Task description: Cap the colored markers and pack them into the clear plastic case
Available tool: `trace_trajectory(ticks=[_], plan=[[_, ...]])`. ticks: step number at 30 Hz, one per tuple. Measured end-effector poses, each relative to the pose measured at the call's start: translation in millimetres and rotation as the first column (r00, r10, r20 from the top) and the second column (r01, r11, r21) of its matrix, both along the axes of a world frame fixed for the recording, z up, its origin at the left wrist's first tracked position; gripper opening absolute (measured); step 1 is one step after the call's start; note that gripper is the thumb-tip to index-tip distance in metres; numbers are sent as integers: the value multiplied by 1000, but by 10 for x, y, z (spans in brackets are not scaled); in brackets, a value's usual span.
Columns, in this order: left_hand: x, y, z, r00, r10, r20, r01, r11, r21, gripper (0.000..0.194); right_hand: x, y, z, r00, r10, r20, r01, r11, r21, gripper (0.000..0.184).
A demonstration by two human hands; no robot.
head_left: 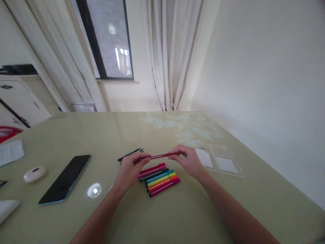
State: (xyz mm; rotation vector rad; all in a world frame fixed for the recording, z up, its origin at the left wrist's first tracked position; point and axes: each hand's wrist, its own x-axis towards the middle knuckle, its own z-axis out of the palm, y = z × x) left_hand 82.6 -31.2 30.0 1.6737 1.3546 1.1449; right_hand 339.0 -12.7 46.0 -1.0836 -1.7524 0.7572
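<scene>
Between my two hands a dark red marker pen (159,156) is held level above the table. My left hand (132,166) pinches its left end, and my right hand (186,159) pinches its right end. Just below lies a row of several coloured marker pens, among them a yellow one (160,181), an orange one (162,184) and a magenta one (164,188). Behind my left hand are a few dark, thin pens (129,154), partly covered by it. Beside my right hand lies an open clear plastic case (215,158) with white inserts.
A tablet or large phone (65,179) with a dark screen lies to the left. Near it are a white rounded object (35,174) and a white packet or cloth (11,152). Light reflects off the glossy table (101,132). A wall (266,84) borders the right side.
</scene>
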Motion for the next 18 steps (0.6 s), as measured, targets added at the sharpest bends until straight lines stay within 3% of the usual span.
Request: trace_trajectory(ticks=[5,11,15,18], plan=[[23,-10,-18,1000,-18,19,18,1000,-14,29,-16,-3,-10,1000,5,8,-5,1000,11,13],[11,5,-39,992,-83,-92,85,996,17,33,-77,0,-46,998,48,42,-45,997,-62,16],[-93,82,-74,985,15,-173,-17,1000,-5,35,130,108,-27,989,-148,22,149,989,-2,26],[-177,130,-95,952,74,-296,-78,997,-3,34,369,221,-37,926,-324,193,320,946,52,19]])
